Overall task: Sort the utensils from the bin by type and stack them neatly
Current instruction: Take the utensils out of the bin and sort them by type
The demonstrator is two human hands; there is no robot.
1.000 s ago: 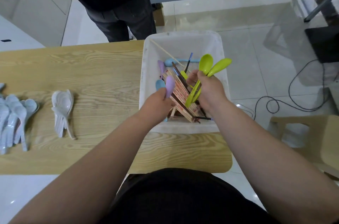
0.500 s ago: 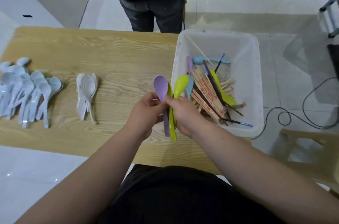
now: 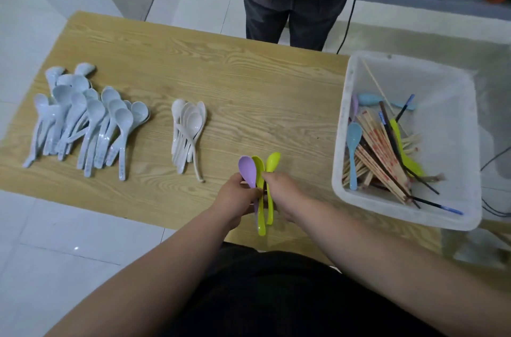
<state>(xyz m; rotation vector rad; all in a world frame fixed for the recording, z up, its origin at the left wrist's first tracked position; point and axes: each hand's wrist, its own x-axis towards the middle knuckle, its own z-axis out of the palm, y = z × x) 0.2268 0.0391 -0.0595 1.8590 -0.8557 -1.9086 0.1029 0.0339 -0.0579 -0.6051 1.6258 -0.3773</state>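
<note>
My left hand [image 3: 237,197] grips a purple spoon [image 3: 247,170] just over the table's near edge. Touching it, my right hand [image 3: 282,193] holds two lime-green spoons [image 3: 272,162], bowls pointing away from me. The white bin [image 3: 453,222] stands at the table's right end with paper-wrapped chopsticks [image 3: 378,154], dark chopsticks, a light blue spoon [image 3: 353,140] and a green spoon inside. A pile of pale blue spoons [image 3: 88,121] lies at the left. A stack of white spoons [image 3: 188,129] lies mid-table.
The wooden table [image 3: 249,88] carries everything. A person in dark trousers [image 3: 293,13] stands at the far edge. Cables trail on the tiled floor to the right of the bin. A shelf with containers runs along the back right.
Both hands lifted the purple and green spoons out of the bin and carried them left, down to the table in front of me. The view swung left with them.
</note>
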